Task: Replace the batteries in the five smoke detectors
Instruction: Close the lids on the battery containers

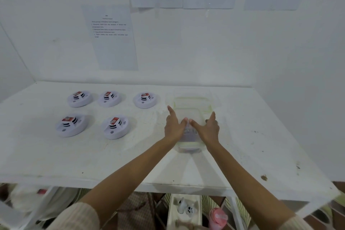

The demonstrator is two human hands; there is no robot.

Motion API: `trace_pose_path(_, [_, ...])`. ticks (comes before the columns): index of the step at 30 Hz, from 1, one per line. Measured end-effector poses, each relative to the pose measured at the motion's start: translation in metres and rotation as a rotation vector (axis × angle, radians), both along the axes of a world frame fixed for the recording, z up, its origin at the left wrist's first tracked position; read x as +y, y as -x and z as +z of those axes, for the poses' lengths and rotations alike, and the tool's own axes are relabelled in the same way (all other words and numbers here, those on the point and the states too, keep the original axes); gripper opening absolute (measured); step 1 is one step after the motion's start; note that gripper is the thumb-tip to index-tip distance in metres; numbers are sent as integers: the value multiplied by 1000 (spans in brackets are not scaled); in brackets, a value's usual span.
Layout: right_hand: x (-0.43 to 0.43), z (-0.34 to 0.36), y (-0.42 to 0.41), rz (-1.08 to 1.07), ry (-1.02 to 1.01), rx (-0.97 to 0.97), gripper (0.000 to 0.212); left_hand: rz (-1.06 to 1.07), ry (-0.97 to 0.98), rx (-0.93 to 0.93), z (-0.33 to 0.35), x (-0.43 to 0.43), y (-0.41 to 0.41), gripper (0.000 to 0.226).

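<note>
On the left half of the surface (261, 136), five smoke detectors (109, 99) sit in two rows, apart. Right of them, left hand (174, 127) and right hand (207, 128) press a clear container (188, 145), fingers (170, 111) spread, well in from the right edge.

Plain workroom: white table (56, 155) against white wall (261, 46), printed sheets (112, 37) taped at upper centre of frame, detectors (79, 98) laid in rows at left.
</note>
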State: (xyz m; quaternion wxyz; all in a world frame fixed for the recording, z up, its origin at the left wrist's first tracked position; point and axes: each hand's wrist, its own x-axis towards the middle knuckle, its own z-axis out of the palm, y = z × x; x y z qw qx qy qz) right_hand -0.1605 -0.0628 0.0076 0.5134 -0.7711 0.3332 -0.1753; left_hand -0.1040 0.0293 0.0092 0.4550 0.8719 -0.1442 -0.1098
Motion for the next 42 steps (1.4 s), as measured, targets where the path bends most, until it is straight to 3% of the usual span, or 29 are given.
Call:
trace_pose_path(7, [0,-1,-3,-92,28,-38,102,-6,-34,-21,0,-1,0,77])
trace_pose_path(15, [-11,6,2,-71,-127,-21,78,4,-96,-45,-3,-4,0,76])
trace_pose_path(18, [-12,7,4,-41,-170,-47,78,8,-101,-47,-5,-6,1,76])
trace_pose_path(22, [-7,1,-1,61,-12,-31,77,-25,-73,-63,-7,-5,-5,80])
trace_pose_path(25, [-4,-8,-5,190,243,100,66,-221,-54,-59,-2,1,-23,88])
trace_pose_path(30, [-20,-16,-7,410,547,94,43,-527,-124,-24,16,18,-55,86])
trace_pose_path(33, [-45,-13,-13,484,630,88,44,-475,-316,-197,17,10,-49,71])
trace_pose_path(36, [-65,-3,-14,566,536,98,38,-293,-570,-267,8,-8,-18,57])
trace_pose_path(39, [-63,-6,-15,444,622,14,31,-250,-593,-380,-2,-10,-2,58])
trace_pose_path(42, [-38,-18,-1,96,674,-87,19,-430,-482,-554,0,8,-20,58])
